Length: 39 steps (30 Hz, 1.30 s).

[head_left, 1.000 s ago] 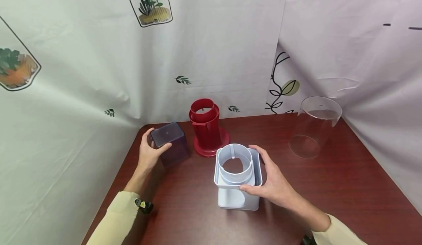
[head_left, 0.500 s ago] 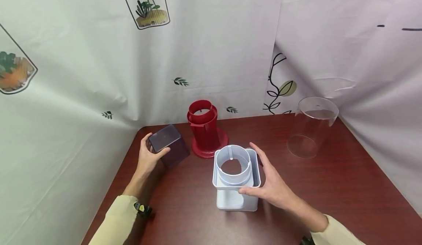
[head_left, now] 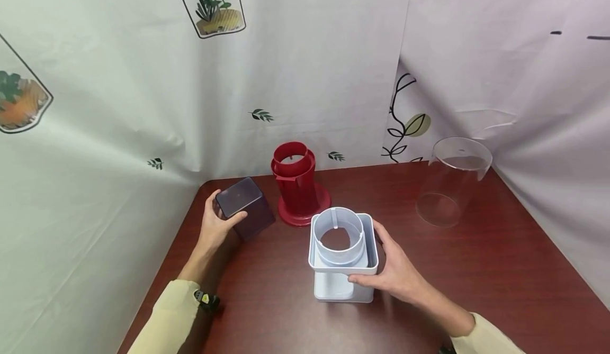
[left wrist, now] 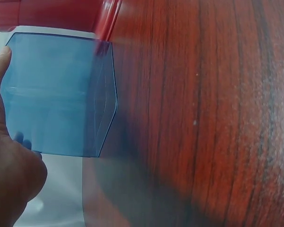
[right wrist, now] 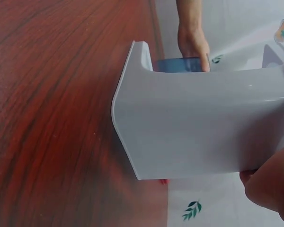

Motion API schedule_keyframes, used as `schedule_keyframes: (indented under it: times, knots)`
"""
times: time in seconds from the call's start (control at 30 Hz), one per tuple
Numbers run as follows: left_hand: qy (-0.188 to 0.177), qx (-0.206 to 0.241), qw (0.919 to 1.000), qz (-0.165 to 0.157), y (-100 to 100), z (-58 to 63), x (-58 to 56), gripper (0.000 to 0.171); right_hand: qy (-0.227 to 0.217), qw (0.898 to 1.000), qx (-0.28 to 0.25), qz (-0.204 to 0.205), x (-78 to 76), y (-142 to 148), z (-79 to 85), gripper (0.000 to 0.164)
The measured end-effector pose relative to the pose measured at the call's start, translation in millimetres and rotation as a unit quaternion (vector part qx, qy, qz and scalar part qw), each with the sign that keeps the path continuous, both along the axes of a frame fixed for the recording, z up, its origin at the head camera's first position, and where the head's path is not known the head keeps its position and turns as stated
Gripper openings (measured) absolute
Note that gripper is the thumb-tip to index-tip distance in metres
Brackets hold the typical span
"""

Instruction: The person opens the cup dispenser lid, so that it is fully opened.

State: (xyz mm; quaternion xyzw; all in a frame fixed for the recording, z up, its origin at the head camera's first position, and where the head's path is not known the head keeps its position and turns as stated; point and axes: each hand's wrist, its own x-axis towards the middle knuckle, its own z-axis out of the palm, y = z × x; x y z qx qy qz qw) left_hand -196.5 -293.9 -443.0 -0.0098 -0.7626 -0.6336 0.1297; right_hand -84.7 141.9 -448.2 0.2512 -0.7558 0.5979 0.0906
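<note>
At the back left of the table, my left hand [head_left: 214, 228] grips a dark, see-through bluish plastic box [head_left: 244, 206] near its top, thumb on the near side. The left wrist view shows this box [left wrist: 52, 94] as clear blue, next to red plastic. My right hand [head_left: 397, 270] holds the right side of a white plastic housing [head_left: 329, 286], thumb in front and fingers behind. A round collar stands inside the housing's square rim, and a cut-out opens low at its front. In the right wrist view the housing's smooth side [right wrist: 199, 123] hides much of the background.
A red cylindrical stand [head_left: 297, 198] with a round base stands behind the housing, right of the box. A clear cylinder [head_left: 462, 166] stands at the back right. White printed cloth [head_left: 305, 68] encloses the dark red table [head_left: 267, 301] at the back and sides.
The blue box has turned slightly in my left hand since a second ago. My right fingers, raised off the housing's rim half a second ago, now lie lower against its side.
</note>
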Motion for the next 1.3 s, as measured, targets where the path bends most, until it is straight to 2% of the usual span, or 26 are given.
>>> schedule_keyframes:
  times: [0.3, 0.8, 1.1, 1.3]
  knots:
    - [0.009, 0.002, 1.0000, 0.000, 0.1, -1.6, 0.4, 0.101, 0.010, 0.999, -0.041, 0.009, -6.7, 1.5, -0.8, 0.111]
    - [0.003, 0.005, 1.0000, -0.003, 0.0, -0.4, 1.7, 0.102, -0.019, 0.997, -0.005, -0.071, -29.4, 16.5, 14.8, 0.107]
    - [-0.002, 0.001, 1.0000, -0.002, 0.0, -0.4, 2.8, 0.101, -0.021, 0.995, -0.002, -0.096, -51.9, 24.5, 13.3, 0.108]
    - [0.007, -0.003, 1.0000, 0.002, -8.8, -17.9, -8.7, 0.103, -0.022, 0.994, 0.005, -0.107, -69.3, 27.6, 11.7, 0.109]
